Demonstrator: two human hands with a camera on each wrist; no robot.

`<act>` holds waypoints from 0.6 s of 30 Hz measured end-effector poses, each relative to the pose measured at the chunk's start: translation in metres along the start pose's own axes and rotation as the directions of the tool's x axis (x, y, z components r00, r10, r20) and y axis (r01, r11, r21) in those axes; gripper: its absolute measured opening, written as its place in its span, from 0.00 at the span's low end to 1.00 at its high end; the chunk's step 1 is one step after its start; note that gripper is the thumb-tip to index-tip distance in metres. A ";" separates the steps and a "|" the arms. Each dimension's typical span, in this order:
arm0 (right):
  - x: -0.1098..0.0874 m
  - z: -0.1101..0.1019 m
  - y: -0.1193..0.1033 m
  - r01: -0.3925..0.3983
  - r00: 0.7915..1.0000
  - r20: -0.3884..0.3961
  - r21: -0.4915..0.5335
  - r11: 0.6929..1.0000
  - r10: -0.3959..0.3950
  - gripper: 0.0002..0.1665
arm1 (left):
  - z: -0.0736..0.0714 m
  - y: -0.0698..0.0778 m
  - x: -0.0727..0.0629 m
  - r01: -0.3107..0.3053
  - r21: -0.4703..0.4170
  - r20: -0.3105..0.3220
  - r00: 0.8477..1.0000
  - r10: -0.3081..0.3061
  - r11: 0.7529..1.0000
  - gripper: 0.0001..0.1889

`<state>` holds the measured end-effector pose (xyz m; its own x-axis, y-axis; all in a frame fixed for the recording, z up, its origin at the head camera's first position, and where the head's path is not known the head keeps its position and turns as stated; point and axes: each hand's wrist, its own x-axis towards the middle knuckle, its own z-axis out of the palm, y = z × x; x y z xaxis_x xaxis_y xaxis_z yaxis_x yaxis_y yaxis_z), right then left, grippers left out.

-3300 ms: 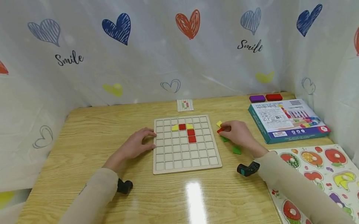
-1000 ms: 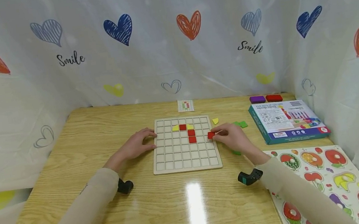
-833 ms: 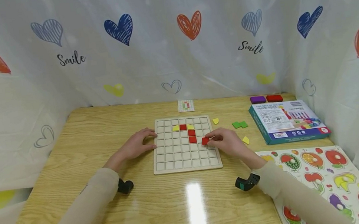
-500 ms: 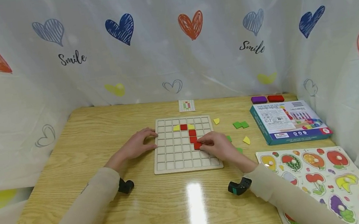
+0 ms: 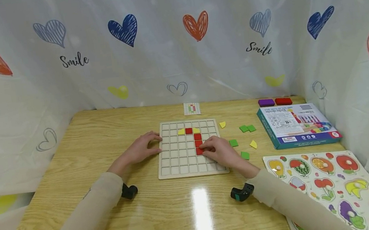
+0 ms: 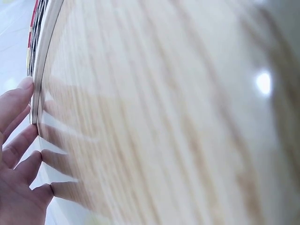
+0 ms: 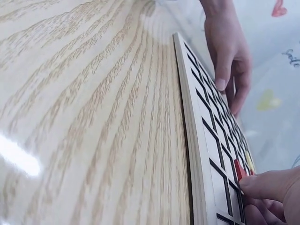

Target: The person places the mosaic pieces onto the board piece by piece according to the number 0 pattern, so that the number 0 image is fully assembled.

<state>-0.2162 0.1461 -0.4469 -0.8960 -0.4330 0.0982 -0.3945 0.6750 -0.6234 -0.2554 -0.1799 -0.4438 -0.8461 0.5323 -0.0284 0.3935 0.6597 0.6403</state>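
Observation:
A wooden grid board (image 5: 175,171) lies flat mid-table. On it, two yellow quarter-round pieces flank a red square (image 5: 189,130), with a column of red squares running down below the right one. My right hand (image 5: 223,151) pinches the lowest red square tile (image 5: 199,151) between thumb and fingers, at the cell under the others. Seen from the right wrist, the thumb (image 7: 262,184) is against the red tile's edge. My left hand (image 5: 140,148) touches the board's left edge with extended fingers; the left wrist view shows its fingertips along that edge.
Right of the board lie several loose green squares (image 5: 233,142) and two yellow pieces (image 5: 253,144). A small pattern card (image 5: 192,108) is behind the board. Farther right are a boxed set (image 5: 297,124), purple (image 5: 266,102) and red blocks (image 5: 283,101), and a fruit puzzle (image 5: 345,172).
My right hand has carried a red square from the loose pieces leftward onto the board, lowering it under the red column. Green tiles it covered now show. My left hand has stayed put.

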 end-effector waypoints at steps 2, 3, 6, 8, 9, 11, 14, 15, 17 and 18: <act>0.000 0.001 -0.001 -0.008 1.000 -0.004 -0.005 1.000 0.008 0.14 | 0.000 0.000 0.000 0.000 -0.002 0.000 1.000 0.000 1.000 0.23; 0.000 0.001 -0.002 -0.008 1.000 -0.007 -0.009 1.000 0.008 0.13 | 0.000 0.000 0.000 0.000 -0.001 0.000 1.000 0.000 1.000 0.23; 0.000 0.002 -0.003 -0.006 1.000 -0.013 -0.013 1.000 0.006 0.13 | 0.000 0.000 0.000 0.004 0.001 0.001 1.000 -0.004 1.000 0.23; 0.000 0.003 -0.004 -0.005 1.000 -0.014 -0.012 1.000 0.004 0.13 | 0.001 0.000 0.000 0.006 0.004 0.002 1.000 -0.006 1.000 0.23; 0.000 0.003 -0.004 -0.005 1.000 -0.015 -0.010 1.000 0.005 0.13 | 0.001 -0.001 0.000 0.007 0.004 0.003 1.000 -0.007 1.000 0.23; 0.000 0.004 -0.004 -0.009 1.000 -0.015 -0.006 1.000 0.009 0.12 | 0.001 -0.001 0.000 0.005 0.004 0.004 1.000 -0.006 1.000 0.23; -0.001 0.004 -0.004 -0.013 1.000 -0.016 0.000 1.000 0.013 0.13 | 0.001 -0.001 0.000 0.003 0.000 0.005 1.000 -0.003 1.000 0.23; -0.001 0.004 -0.004 -0.013 1.000 -0.017 0.002 1.000 0.013 0.13 | 0.001 -0.001 0.000 0.003 -0.001 0.006 1.000 -0.003 1.000 0.23; -0.002 0.003 -0.004 -0.015 1.000 -0.017 0.016 1.000 0.015 0.13 | 0.001 -0.001 0.000 0.004 0.000 0.007 1.000 -0.004 1.000 0.23; -0.002 0.002 -0.004 -0.015 1.000 -0.017 0.026 1.000 0.016 0.13 | 0.000 -0.001 0.000 0.005 -0.001 0.007 1.000 -0.005 1.000 0.23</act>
<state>-0.2122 0.1433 -0.4465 -0.9055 -0.4122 0.1012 -0.3751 0.6657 -0.6451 -0.2559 -0.1805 -0.4451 -0.8457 0.5324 -0.0371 0.3885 0.6619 0.6410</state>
